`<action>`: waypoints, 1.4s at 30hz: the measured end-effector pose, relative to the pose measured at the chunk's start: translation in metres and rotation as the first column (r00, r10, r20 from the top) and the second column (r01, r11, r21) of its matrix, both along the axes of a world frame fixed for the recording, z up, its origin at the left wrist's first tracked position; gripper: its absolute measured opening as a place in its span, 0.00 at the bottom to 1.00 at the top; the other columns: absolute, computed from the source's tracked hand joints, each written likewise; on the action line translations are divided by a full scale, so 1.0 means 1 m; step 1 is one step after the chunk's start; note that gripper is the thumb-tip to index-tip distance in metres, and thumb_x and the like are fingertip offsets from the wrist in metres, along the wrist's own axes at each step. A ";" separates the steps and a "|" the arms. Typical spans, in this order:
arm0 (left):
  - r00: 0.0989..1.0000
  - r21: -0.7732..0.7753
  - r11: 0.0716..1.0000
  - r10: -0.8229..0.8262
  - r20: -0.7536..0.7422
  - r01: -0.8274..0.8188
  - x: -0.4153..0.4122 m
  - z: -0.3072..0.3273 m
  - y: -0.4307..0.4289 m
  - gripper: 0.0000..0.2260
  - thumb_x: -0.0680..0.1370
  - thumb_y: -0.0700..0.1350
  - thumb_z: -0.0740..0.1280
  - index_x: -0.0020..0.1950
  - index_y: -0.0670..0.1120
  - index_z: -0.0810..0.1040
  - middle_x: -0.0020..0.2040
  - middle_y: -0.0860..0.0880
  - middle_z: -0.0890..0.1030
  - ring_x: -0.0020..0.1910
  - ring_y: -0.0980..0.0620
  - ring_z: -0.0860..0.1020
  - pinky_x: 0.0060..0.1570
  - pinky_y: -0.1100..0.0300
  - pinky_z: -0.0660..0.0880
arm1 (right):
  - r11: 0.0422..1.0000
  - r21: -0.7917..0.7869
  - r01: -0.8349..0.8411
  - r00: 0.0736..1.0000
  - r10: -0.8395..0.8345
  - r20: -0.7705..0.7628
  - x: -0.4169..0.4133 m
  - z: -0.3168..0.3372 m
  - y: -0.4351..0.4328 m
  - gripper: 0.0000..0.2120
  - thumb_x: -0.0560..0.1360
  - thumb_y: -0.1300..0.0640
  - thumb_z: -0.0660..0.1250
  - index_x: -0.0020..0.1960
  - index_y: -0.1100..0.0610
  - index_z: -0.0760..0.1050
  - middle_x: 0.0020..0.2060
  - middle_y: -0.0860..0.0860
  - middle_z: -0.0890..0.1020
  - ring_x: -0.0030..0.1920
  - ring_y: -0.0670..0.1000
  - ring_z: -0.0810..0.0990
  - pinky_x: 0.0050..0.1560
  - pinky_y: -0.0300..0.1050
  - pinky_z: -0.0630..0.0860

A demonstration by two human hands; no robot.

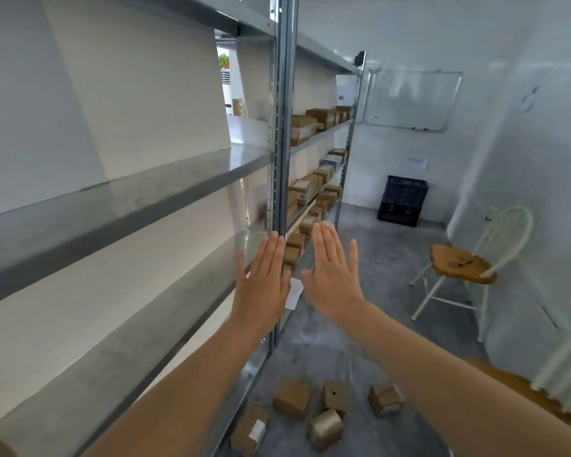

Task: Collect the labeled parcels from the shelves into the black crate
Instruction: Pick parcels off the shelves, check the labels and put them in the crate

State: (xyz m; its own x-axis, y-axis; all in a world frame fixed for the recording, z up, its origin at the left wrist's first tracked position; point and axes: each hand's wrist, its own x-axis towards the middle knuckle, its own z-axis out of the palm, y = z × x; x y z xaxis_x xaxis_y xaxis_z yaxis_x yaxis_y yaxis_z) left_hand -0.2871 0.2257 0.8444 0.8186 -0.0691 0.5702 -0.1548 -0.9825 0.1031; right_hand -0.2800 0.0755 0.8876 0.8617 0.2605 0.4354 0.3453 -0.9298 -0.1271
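Illumination is bright, cool and diffuse. Overexposed daylight is recorded through the opening (226, 84) at 11 o'clock. Soft glare is noted on the whiteboard (413, 100) at 2 o'clock. Shadows are faint throughout. Motion blur is observed on the steel upright (282, 127) at 12 o'clock. Shelf boards (112, 199) at 9 o'clock are bowed by wide-angle distortion. Detail is soft overall.

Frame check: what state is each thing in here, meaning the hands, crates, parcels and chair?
left hand: open, fingers straight, holding nothing
right hand: open, fingers straight, holding nothing
black crate: upright, stacked on the lower crate; contents not visible
shelf parcels: closed, in rows, not yet collected
floor parcels: scattered, some tipped
chair: upright, unoccupied
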 end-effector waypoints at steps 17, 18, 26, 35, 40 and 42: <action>0.991 -0.020 0.991 -0.129 -0.020 0.129 0.100 0.031 -0.134 0.29 0.81 0.56 0.37 0.81 0.48 0.42 0.81 0.53 0.42 0.79 0.56 0.39 0.74 0.49 0.35 | 0.984 0.035 0.175 0.984 -0.173 -0.049 0.093 0.007 -0.144 0.39 0.81 0.49 0.53 0.78 0.57 0.29 0.78 0.51 0.33 0.77 0.49 0.30 0.76 0.59 0.31; 0.991 -0.023 0.991 -0.131 -0.015 0.131 0.106 0.033 -0.143 0.29 0.80 0.56 0.37 0.81 0.48 0.43 0.81 0.53 0.42 0.79 0.57 0.39 0.74 0.50 0.33 | 0.985 0.028 0.172 0.984 -0.171 -0.048 0.099 0.008 -0.153 0.38 0.82 0.49 0.53 0.78 0.57 0.29 0.78 0.51 0.33 0.77 0.49 0.30 0.75 0.59 0.31; 0.992 0.014 0.992 -0.125 -0.008 0.126 0.145 0.023 -0.208 0.28 0.82 0.57 0.38 0.81 0.49 0.41 0.81 0.53 0.42 0.79 0.56 0.38 0.75 0.47 0.35 | 0.984 0.052 0.169 0.984 -0.166 -0.063 0.134 -0.001 -0.216 0.38 0.82 0.49 0.53 0.79 0.57 0.30 0.79 0.50 0.34 0.77 0.48 0.31 0.76 0.59 0.31; 0.986 0.032 0.990 -0.133 -0.102 0.137 0.176 -0.011 -0.236 0.27 0.85 0.54 0.47 0.81 0.49 0.42 0.81 0.53 0.42 0.78 0.56 0.36 0.77 0.42 0.43 | 0.976 0.074 0.203 0.966 -0.187 -0.180 0.162 -0.039 -0.249 0.38 0.82 0.49 0.53 0.79 0.57 0.30 0.79 0.50 0.34 0.78 0.49 0.31 0.76 0.60 0.32; 0.986 -0.008 0.992 -0.124 -0.114 0.124 0.209 -0.029 -0.229 0.27 0.85 0.54 0.49 0.81 0.49 0.43 0.81 0.52 0.44 0.78 0.57 0.37 0.77 0.43 0.42 | 0.974 0.065 0.218 0.958 -0.201 -0.203 0.192 -0.050 -0.241 0.38 0.81 0.49 0.54 0.79 0.57 0.32 0.79 0.51 0.35 0.78 0.49 0.33 0.75 0.59 0.30; 0.980 -0.021 0.991 -0.136 -0.145 0.135 0.224 -0.040 -0.220 0.27 0.85 0.54 0.48 0.81 0.49 0.41 0.81 0.52 0.42 0.78 0.56 0.36 0.77 0.42 0.43 | 0.978 0.037 0.205 0.957 -0.193 -0.217 0.207 -0.058 -0.232 0.38 0.81 0.50 0.54 0.79 0.57 0.32 0.79 0.51 0.36 0.78 0.49 0.33 0.74 0.59 0.30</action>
State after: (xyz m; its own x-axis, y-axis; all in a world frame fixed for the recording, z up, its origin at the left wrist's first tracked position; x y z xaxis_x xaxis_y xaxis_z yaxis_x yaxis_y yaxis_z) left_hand -0.0634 0.0054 0.8045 0.8763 -0.1796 0.4471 -0.2692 -0.9521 0.1450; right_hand -0.0734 -0.1568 0.8291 0.9675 0.0539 0.2471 0.1134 -0.9657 -0.2335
